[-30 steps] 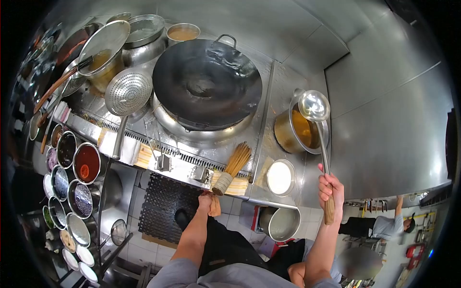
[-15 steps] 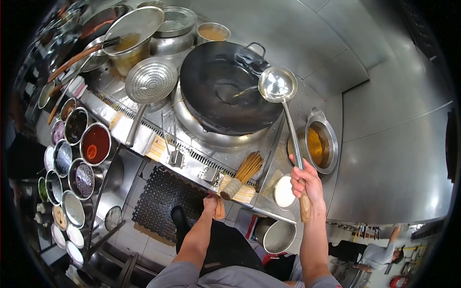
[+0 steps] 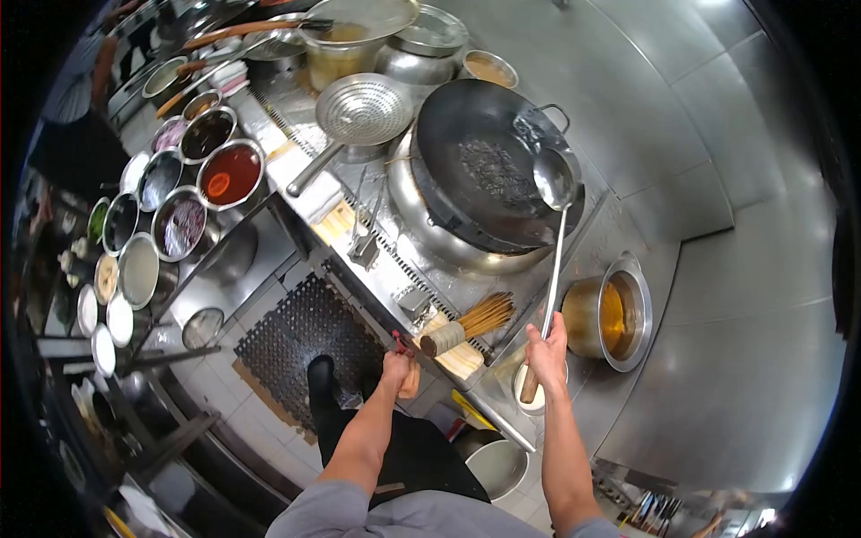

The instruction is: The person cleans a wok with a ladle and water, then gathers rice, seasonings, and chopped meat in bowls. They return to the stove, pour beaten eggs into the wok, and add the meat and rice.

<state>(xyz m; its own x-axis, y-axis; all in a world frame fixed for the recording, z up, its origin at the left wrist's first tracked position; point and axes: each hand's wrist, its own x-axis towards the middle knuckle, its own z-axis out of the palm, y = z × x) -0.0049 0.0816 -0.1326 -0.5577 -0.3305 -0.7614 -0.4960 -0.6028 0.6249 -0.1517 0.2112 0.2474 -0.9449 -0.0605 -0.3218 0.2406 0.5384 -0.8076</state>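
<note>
The right hand (image 3: pixel 546 352) closes around a wooden-handled steel ladle (image 3: pixel 553 182) at a round black wok (image 3: pixel 489 170).
The left hand (image 3: pixel 395 367) curls around a tan cloth (image 3: pixel 410 382).

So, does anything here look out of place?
Nothing looks broken. The wok seems tipped on its burner, though the lens may exaggerate that, and the bamboo brush lies at the counter's front edge, perhaps easily knocked off.

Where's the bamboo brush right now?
In the head view, the brush lies low and right of center on the counter's front edge, on a folded cloth, between the left hand and the right hand.
</note>
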